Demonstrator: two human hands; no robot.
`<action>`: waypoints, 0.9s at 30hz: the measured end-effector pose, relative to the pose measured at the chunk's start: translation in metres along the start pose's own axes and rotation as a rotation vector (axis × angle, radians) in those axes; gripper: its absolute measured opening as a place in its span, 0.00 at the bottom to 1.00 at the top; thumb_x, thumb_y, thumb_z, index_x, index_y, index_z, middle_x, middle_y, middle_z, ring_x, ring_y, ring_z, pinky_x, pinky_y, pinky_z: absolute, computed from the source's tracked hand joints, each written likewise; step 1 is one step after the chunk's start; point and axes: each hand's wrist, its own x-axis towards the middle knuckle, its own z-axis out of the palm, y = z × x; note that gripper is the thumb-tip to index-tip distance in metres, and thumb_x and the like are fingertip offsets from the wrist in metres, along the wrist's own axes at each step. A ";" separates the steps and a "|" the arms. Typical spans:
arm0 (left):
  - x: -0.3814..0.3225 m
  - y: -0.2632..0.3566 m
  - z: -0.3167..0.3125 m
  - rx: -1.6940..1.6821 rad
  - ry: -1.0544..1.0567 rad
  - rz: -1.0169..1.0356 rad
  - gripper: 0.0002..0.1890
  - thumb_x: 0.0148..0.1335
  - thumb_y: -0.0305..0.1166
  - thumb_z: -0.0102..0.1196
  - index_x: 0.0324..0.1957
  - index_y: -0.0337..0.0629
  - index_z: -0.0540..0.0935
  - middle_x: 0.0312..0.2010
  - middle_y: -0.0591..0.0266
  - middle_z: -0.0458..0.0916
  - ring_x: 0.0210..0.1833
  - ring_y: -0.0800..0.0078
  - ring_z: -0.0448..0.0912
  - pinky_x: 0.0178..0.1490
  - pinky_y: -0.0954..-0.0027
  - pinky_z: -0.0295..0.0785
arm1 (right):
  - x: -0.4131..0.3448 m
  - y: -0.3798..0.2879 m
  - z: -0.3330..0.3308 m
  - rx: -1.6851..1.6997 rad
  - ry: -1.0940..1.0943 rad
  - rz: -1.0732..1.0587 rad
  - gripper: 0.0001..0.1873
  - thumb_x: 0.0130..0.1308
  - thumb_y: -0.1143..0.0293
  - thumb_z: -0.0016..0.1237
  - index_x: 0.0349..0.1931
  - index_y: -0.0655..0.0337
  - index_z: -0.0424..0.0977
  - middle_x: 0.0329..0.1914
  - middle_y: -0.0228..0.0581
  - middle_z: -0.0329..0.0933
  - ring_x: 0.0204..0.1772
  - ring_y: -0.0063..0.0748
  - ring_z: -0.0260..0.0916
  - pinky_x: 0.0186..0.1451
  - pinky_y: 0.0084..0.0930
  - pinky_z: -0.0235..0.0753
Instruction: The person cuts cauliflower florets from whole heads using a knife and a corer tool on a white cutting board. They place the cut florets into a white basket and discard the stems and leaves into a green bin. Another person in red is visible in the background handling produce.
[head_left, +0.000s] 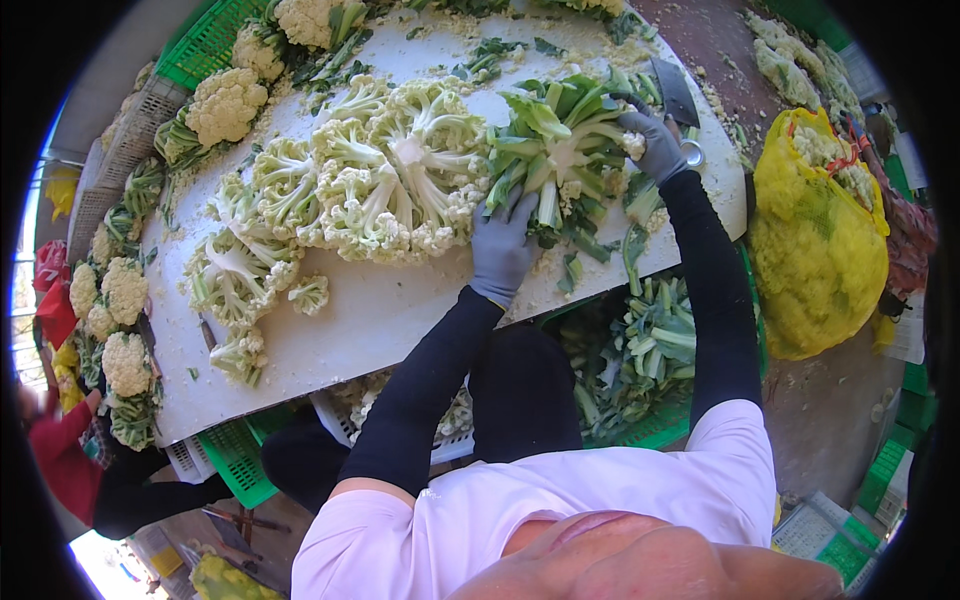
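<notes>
A cauliflower head with green leaves (564, 154) lies stem side up on the white table (360, 300). My gloved left hand (504, 244) rests its fingers on the near left leaves. At the right, my gloved right hand (654, 142) is by the leaves and a small floret, with the wide blade of a cleaver (675, 91) just beyond it; whether the fingers hold its handle is hard to tell. Trimmed cauliflower heads (409, 154) lie stem side up left of my left hand, with cut pieces (244, 270) farther left and a loose floret (309, 295) near them.
Whole cauliflowers (226, 106) line the table's left edge beside crates (199, 45). Below the near edge, a green crate (660, 431) holds leaves (660, 337). A yellow mesh bag (817, 247) of cauliflower stands right. A person in red (67, 457) is at the lower left.
</notes>
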 end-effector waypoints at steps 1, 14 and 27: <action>-0.002 -0.002 0.000 -0.004 -0.005 -0.017 0.34 0.45 0.27 0.66 0.60 0.44 0.79 0.59 0.49 0.80 0.63 0.56 0.76 0.71 0.53 0.62 | -0.001 -0.004 0.003 -0.216 0.005 -0.129 0.21 0.56 0.84 0.62 0.52 0.64 0.79 0.69 0.44 0.68 0.64 0.32 0.73 0.65 0.27 0.76; -0.006 -0.006 0.008 0.044 0.045 -0.043 0.29 0.48 0.26 0.65 0.58 0.47 0.80 0.58 0.56 0.80 0.58 0.51 0.78 0.62 0.54 0.72 | -0.040 0.023 0.038 0.013 0.286 -0.035 0.24 0.58 0.87 0.58 0.56 0.65 0.74 0.58 0.39 0.78 0.61 0.31 0.75 0.65 0.28 0.76; 0.003 -0.003 0.035 -0.145 0.047 -0.216 0.21 0.51 0.22 0.59 0.49 0.47 0.81 0.53 0.57 0.81 0.50 0.50 0.81 0.53 0.56 0.77 | -0.050 -0.060 0.046 0.029 0.439 0.100 0.27 0.52 0.77 0.68 0.53 0.64 0.73 0.69 0.45 0.66 0.62 0.32 0.74 0.61 0.31 0.80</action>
